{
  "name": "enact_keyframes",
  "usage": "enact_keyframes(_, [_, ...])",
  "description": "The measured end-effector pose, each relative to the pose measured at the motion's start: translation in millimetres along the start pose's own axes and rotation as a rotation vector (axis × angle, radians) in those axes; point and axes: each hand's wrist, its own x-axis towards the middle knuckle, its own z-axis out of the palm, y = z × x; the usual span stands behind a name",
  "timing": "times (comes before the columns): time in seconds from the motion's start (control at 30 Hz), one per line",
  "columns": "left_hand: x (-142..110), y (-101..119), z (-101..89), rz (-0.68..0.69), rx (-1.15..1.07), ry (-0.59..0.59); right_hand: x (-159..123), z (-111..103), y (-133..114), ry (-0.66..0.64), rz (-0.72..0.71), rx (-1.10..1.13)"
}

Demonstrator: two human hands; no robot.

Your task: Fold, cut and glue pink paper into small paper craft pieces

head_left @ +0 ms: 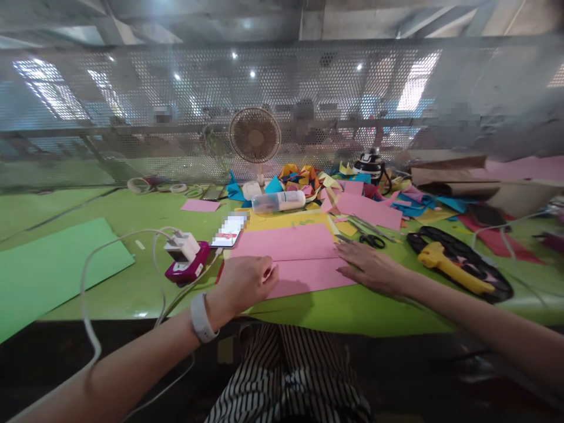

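Note:
A sheet of pink paper (308, 241) lies in front of me, with a crease line running across its middle. My left hand (247, 285) is curled into a fist and rests on the left part of the sheet, at the crease; nothing shows in its fingers. Stretched out flat, the fingers of my right hand (365, 264) touch the paper's right edge. Black-handled scissors (372, 241) lie just beyond the right hand. A phone (230, 229) with a lit screen is above my left hand, beside a purple power strip (187, 264) with a white charger (183, 247).
A fan (255, 135) stands at the back, behind a plastic bottle (279, 201) and a heap of coloured paper scraps (304, 176). On the right, a black tray (502, 288) holds a yellow-handled tool (453, 267). Green paper (66, 264) lies left. White cables (86, 294) cross the left edge.

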Motion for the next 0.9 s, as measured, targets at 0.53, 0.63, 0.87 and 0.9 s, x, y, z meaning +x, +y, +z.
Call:
enact_keyframes(0.53, [25.9, 10.8, 42.8, 0.291, -0.122, -0.243, 113.5, -10.9, -32.0, -0.602, 0.386, 0.662])
enact_keyframes(0.63, [26.1, 9.0, 42.5, 0.291, -0.135, -0.254, 106.2, -11.8, -16.1, -0.657, 0.441, 0.690])
enact_keyframes(0.87, [25.4, 8.2, 45.0, 0.307, -0.139, -0.228, 65.4, -25.5, 22.9, -0.671, 0.585, 0.654])
enact_keyframes(0.9, [25.3, 8.4, 45.0, 0.307, -0.140, -0.224, 60.1, -27.5, 26.6, -0.663, 0.597, 0.646])
